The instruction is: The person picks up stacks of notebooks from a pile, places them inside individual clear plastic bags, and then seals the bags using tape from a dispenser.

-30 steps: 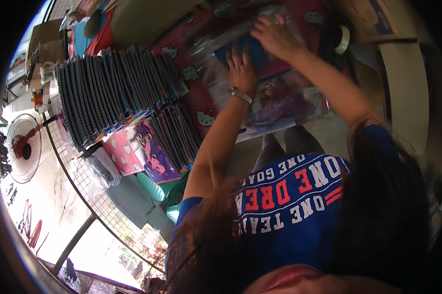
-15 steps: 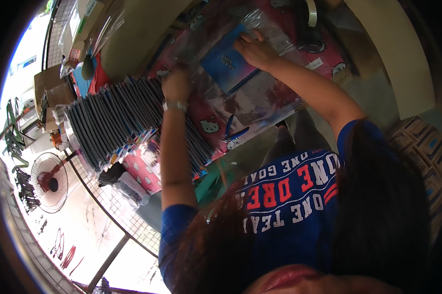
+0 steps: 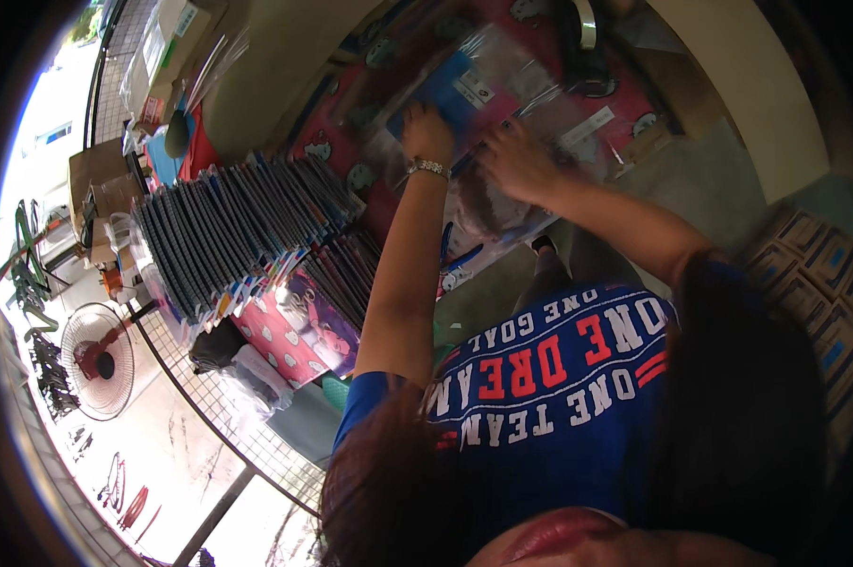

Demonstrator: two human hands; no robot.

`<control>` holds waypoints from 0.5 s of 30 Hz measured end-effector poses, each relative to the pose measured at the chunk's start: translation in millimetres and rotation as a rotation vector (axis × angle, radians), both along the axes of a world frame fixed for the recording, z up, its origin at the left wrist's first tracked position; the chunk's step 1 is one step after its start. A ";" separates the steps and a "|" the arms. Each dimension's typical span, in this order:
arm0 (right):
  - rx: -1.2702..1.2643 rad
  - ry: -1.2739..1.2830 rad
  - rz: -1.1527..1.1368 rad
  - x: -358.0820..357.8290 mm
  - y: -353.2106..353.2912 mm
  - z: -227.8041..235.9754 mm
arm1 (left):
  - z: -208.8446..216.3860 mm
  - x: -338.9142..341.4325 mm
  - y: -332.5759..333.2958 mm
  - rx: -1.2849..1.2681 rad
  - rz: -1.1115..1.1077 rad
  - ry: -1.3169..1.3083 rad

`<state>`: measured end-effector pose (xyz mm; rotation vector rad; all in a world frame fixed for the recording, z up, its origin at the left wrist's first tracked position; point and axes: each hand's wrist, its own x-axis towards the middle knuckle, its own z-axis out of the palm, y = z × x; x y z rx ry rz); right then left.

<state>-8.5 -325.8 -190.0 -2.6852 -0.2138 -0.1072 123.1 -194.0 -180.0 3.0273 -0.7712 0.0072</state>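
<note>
A blue spiral notebook (image 3: 443, 83) with a white label lies on clear plastic (image 3: 524, 77), on a table with a pink patterned cover (image 3: 375, 222). My left hand (image 3: 428, 135), with a bracelet or watch at its wrist, is closed over the notebook's near left part; its fingertips are partly hidden. Close to the notebook's near right edge, my right hand (image 3: 523, 164) has its fingers apart over the plastic, slightly blurred. Blue-handled pliers (image 3: 462, 257) lie at the table's near edge, partly behind my left forearm.
Several spiral-bound notebooks (image 3: 233, 236) stand in a long row to the left. Beyond them are cardboard boxes (image 3: 101, 180) and a fan (image 3: 98, 361). A dark tape dispenser (image 3: 589, 57) sits at the far right of the table. Stacked packs (image 3: 818, 274) fill the right side.
My left hand has moved right from the notebook row onto the blue notebook. My right hand has come down toward its near edge. The notebook's upper face now shows a white label.
</note>
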 end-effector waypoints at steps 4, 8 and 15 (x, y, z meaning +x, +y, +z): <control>-0.053 0.018 0.024 1.5 13.2 14.8 | 24.0 -12.3 -15.5 0.012 -0.062 0.109; -0.107 0.125 0.001 28.2 32.8 32.3 | 31.9 -11.3 -21.5 0.177 -0.009 0.174; 0.433 -0.422 -0.644 15.7 -87.8 29.6 | 26.8 -11.6 -13.8 0.170 0.008 0.157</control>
